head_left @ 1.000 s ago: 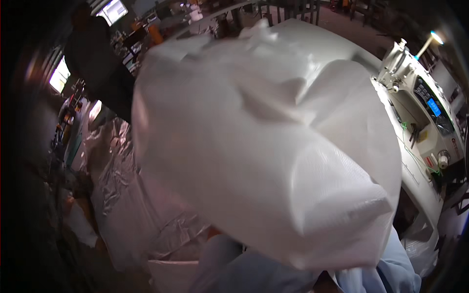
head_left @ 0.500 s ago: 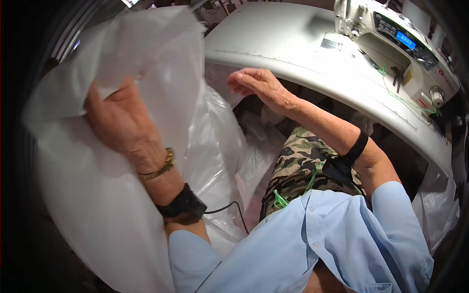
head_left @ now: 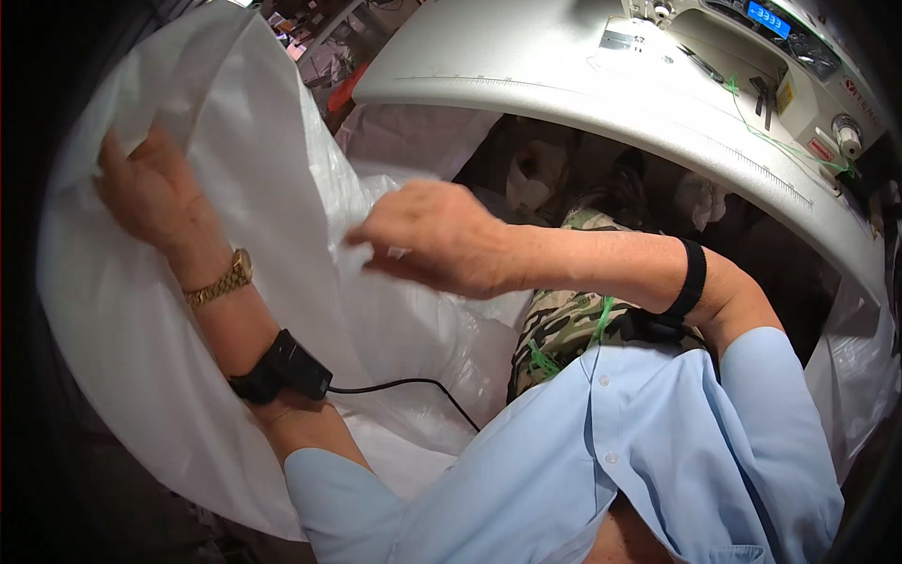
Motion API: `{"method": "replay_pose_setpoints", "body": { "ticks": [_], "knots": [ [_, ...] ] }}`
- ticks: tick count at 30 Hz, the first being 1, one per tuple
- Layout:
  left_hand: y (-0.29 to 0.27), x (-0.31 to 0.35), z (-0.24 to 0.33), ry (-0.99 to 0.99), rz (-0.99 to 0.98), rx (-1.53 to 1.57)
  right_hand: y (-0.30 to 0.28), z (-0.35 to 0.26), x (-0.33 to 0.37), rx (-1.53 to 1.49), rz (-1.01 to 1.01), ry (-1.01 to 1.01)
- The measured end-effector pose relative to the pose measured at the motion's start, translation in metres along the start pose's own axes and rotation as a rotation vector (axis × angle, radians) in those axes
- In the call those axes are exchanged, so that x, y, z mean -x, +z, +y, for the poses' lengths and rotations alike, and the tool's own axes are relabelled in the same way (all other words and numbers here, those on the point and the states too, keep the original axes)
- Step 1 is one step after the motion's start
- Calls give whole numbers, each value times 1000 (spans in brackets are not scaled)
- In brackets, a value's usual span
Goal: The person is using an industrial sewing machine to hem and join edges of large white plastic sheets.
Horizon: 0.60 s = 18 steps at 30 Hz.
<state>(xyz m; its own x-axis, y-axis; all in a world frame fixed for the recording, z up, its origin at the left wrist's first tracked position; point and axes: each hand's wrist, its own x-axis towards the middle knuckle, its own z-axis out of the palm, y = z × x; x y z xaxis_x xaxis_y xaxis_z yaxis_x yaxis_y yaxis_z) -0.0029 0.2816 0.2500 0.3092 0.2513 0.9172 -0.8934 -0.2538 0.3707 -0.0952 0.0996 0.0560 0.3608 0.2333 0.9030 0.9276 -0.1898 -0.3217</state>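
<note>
A large white woven-plastic sheet or sack [head_left: 272,179] rises on my left and drapes down past my lap. My left hand [head_left: 155,193] is raised against its upper left part, with the material between thumb and fingers and the fingertips partly covered. On that wrist are a gold watch and a black strapped device with a cable. My right hand [head_left: 432,240] is in front of the sheet's right side, knuckles up and fingers bent. Motion blurs its fingertips, so whether they touch or pinch the sheet cannot be told.
A white sewing machine table [head_left: 526,56] curves across the far side, carrying a sewing machine head [head_left: 799,85] at right. Small dark tools [head_left: 766,103] and green thread [head_left: 752,117] lie by it. White plastic material [head_left: 850,376] hangs at the right edge.
My left hand has moved left and slightly up, taking the sheet with it. My right hand has come left and down from near the table edge to the front of the sheet.
</note>
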Motion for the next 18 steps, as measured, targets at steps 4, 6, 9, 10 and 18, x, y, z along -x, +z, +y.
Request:
{"method": "replay_pose_setpoints", "body": {
  "ticks": [4,6,9,10,18],
  "knots": [
    [16,-4,-8,-64,-23,141,1,-42,-28,254,-807,170],
    [9,-11,-16,-30,-76,-201,14,-28,-6,199,-777,184],
    [-14,-35,-58,81,-164,-175,4,-14,14,114,-793,241],
    [-36,-49,-74,72,-164,-176,-3,-12,22,72,-835,282],
    [-85,-41,-165,461,-302,-1245,-9,47,84,350,-840,501]
  ]
}}
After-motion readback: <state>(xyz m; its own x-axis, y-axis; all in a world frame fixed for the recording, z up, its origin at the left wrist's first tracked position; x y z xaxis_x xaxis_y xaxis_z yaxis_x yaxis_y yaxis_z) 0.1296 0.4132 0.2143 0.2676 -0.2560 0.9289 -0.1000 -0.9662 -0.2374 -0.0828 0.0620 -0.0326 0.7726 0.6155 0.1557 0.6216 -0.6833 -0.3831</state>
